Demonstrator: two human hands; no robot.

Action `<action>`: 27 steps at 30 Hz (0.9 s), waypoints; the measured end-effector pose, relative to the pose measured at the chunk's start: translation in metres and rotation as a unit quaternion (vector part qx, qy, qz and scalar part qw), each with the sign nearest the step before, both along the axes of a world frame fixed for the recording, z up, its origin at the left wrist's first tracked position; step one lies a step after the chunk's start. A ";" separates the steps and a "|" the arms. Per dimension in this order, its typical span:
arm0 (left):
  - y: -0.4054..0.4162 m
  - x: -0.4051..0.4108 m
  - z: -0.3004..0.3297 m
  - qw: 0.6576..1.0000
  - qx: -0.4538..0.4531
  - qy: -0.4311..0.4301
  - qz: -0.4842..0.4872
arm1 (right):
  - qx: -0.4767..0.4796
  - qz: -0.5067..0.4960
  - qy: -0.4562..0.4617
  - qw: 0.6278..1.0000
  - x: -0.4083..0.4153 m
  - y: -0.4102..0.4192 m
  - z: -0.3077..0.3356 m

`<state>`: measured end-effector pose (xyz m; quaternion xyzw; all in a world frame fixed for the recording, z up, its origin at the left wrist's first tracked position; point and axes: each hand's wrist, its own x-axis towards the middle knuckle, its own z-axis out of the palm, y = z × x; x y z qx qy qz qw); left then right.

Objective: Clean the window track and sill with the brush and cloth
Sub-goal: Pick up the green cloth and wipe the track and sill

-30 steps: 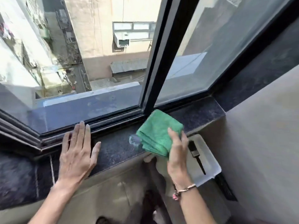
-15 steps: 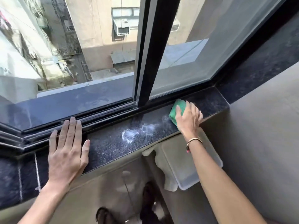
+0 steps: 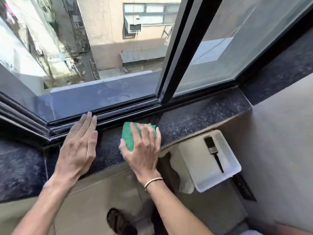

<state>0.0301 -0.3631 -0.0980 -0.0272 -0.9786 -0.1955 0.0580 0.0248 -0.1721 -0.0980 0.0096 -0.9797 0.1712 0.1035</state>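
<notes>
A folded green cloth [image 3: 130, 138] lies flat on the dark speckled stone sill [image 3: 199, 117], pressed down under my right hand [image 3: 144, 150], whose fingers spread over it. My left hand [image 3: 79, 146] rests palm-down on the sill just to its left, fingertips touching the black window track [image 3: 122, 112]. A black paintbrush [image 3: 213, 152] lies in a white plastic tray [image 3: 189, 160] below the sill's right part, away from both hands.
A black vertical window frame [image 3: 179, 53] meets the track above the cloth. The sill ends at a beige wall [image 3: 279, 141] on the right. A crumpled white rag [image 3: 177, 163] hangs beside the tray. A sandalled foot [image 3: 118, 221] stands on the floor below.
My right hand has swept the green cloth leftward along the sill from the right end to the middle; the white smudge there is gone. The left hand has stayed planted on the sill.
</notes>
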 end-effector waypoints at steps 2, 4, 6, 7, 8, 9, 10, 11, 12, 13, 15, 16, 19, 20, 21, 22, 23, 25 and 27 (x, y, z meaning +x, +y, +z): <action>-0.007 0.005 -0.001 0.999 -0.042 0.003 0.022 | 0.003 0.046 0.015 0.999 0.015 0.001 -0.004; -0.011 0.010 -0.002 0.997 -0.062 0.009 0.036 | 0.013 0.085 0.042 0.995 0.020 0.020 -0.008; -0.010 0.012 -0.002 0.997 -0.063 0.013 0.038 | 0.026 0.109 0.066 0.991 0.022 0.050 -0.011; -0.010 0.012 -0.002 0.997 -0.064 0.016 0.038 | 0.031 0.108 0.072 0.991 0.020 0.067 -0.011; -0.010 0.013 -0.002 0.997 -0.068 0.019 0.037 | 0.027 0.090 0.076 0.993 0.017 0.085 -0.010; -0.010 0.013 -0.002 0.996 -0.074 0.021 0.035 | 0.013 0.052 0.081 0.995 0.011 0.104 -0.007; -0.009 0.013 -0.003 0.996 -0.077 0.020 0.031 | -0.017 -0.007 0.084 0.996 0.003 0.120 -0.001; -0.010 0.014 -0.003 0.996 -0.077 0.018 0.029 | -0.064 -0.080 0.081 0.991 -0.007 0.133 0.008; -0.010 0.014 -0.003 0.997 -0.075 0.017 0.027 | -0.118 -0.154 0.075 0.978 -0.018 0.141 0.017; -0.011 0.013 -0.003 0.997 -0.071 0.016 0.026 | -0.169 -0.214 0.070 0.960 -0.029 0.140 0.025; -0.012 0.013 -0.002 0.998 -0.056 0.010 0.025 | -0.239 -0.227 0.068 0.942 -0.040 0.109 0.035; -0.014 0.012 -0.002 0.999 -0.045 0.005 0.024 | -0.255 -0.184 0.064 0.947 -0.039 0.082 0.036; -0.021 0.012 -0.001 1.000 -0.009 -0.008 0.021 | -0.164 0.034 0.029 0.985 -0.006 -0.012 0.025; -0.022 0.012 0.000 1.000 -0.001 -0.010 0.020 | -0.087 0.095 0.013 0.992 0.008 -0.036 0.017; -0.022 0.011 0.000 1.000 0.004 -0.009 0.020 | -0.016 0.143 0.008 0.990 0.020 -0.053 0.008; -0.022 0.011 0.000 1.000 0.005 -0.006 0.022 | 0.033 0.171 0.011 0.985 0.027 -0.059 -0.001; -0.021 0.011 -0.001 1.000 0.003 -0.002 0.026 | 0.059 0.181 0.017 0.982 0.028 -0.056 -0.009; -0.017 0.012 -0.003 0.999 -0.010 0.010 0.033 | 0.076 0.182 0.035 0.980 0.020 -0.032 -0.016; -0.013 0.013 -0.007 0.999 -0.025 0.019 0.040 | 0.091 0.152 0.033 0.984 0.009 0.004 -0.017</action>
